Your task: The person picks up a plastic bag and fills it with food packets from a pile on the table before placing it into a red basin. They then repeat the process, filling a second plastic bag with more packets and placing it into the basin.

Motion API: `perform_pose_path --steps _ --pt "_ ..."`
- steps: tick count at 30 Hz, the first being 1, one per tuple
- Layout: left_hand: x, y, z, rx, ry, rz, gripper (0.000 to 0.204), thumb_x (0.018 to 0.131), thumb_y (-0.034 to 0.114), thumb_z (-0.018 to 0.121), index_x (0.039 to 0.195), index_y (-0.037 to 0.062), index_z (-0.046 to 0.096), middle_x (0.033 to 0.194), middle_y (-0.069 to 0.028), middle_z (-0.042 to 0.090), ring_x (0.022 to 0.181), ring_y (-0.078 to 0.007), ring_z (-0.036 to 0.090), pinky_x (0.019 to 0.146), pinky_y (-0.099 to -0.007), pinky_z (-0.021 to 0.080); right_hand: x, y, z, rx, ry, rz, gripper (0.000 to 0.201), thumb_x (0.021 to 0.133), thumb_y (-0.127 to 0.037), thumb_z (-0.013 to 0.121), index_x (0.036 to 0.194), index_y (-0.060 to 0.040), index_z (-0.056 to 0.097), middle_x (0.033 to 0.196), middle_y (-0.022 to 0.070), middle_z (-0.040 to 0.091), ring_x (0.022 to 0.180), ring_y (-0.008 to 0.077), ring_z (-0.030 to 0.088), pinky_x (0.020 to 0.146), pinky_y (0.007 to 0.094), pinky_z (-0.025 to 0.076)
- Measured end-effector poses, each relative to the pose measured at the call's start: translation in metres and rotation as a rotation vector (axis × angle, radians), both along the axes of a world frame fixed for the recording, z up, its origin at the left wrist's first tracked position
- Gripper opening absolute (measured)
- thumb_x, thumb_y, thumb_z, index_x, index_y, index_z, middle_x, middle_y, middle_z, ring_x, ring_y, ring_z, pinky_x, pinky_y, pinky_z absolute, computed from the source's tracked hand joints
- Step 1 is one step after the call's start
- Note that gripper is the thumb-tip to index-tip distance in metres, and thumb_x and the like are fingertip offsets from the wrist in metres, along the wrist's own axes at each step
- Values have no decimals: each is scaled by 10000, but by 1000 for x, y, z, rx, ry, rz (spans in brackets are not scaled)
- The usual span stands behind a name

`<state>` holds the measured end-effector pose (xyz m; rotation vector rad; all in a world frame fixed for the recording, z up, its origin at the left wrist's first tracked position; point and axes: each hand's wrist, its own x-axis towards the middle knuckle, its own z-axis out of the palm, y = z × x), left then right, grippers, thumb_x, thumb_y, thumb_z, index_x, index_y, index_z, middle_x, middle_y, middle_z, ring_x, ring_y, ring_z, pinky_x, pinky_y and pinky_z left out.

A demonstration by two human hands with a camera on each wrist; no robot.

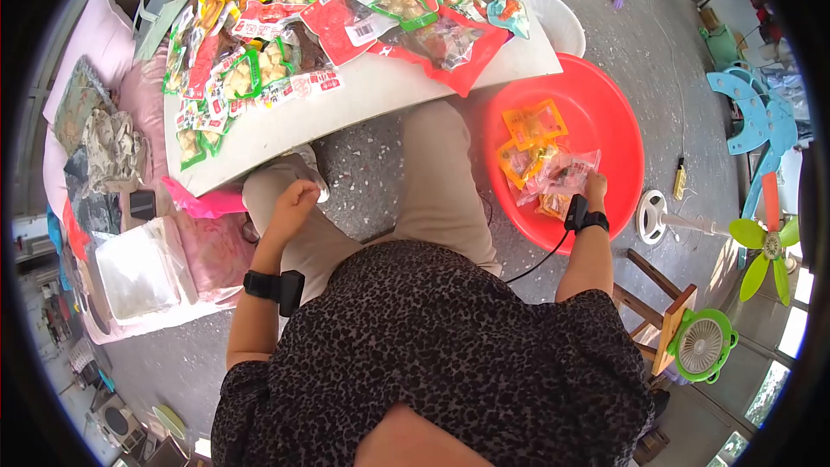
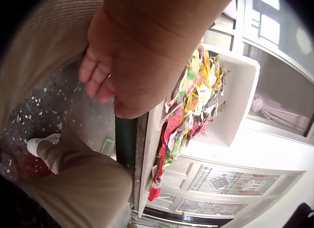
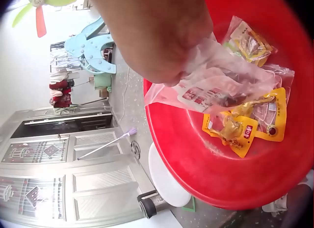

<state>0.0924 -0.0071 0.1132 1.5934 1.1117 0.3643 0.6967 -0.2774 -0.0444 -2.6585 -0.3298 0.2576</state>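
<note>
My right hand (image 1: 596, 188) reaches down into a red tub (image 1: 616, 125) and pinches a clear plastic packet with pink print (image 3: 211, 88). Yellow-edged food packets (image 1: 534, 124) lie under and beside it on the tub's floor. In the right wrist view, the yellow packets (image 3: 245, 125) show meat inside, and my fingertips are partly hidden behind the hand. Over the left thigh hangs my left hand (image 1: 296, 207), its fingers loosely curled around nothing. The left wrist view shows this hand (image 2: 127, 76) near the table's edge.
A white table (image 1: 363, 95) carries a heap of sealed food packets (image 1: 303, 22). Behind the tub stands a white bucket (image 1: 553, 22). A fan (image 1: 771, 245) and a wooden stool (image 1: 674, 329) are at the right; a pink-covered seat (image 1: 212, 251) is at the left.
</note>
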Motion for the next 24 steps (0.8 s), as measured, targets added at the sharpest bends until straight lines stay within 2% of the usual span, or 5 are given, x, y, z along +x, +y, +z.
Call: perform_pose_path --steps 5,10,14,18,24 --pt "-11 0 -8 -59 -21 52 115 788 112 492 864 26 501 765 6 494 727 -66 444 655 -200 368 65 0 24 54 -15 12 337 706 -320 516 708 11 577 722 161 589 709 286 575 626 339 439" --pt "-16 1 -6 -103 -68 75 115 785 117 498 863 33 501 762 13 488 721 -62 435 648 -198 365 111 -37 45 -1147 -391 311 168 744 -200 494 711 -90 617 719 107 603 699 196 596 534 307 463" --pt "-13 0 -3 -50 -90 116 123 781 123 506 861 30 505 753 13 477 701 -61 425 633 -195 360 61 -30 60 95 134 -340 164 687 -214 546 628 -65 579 617 104 569 564 212 566 458 327 444" --pt "-17 -1 3 -26 -104 106 120 793 129 487 862 31 489 793 -4 495 733 -66 451 657 -201 377 27 2 17 872 556 -282 144 731 -151 480 654 -30 494 616 79 487 553 188 508 464 307 425" --pt "-37 2 19 75 -188 278 94 778 83 499 852 26 508 739 21 461 666 -39 420 589 -179 360 -160 124 146 938 785 150 59 768 -84 454 817 -59 475 716 26 517 668 125 531 552 226 404"
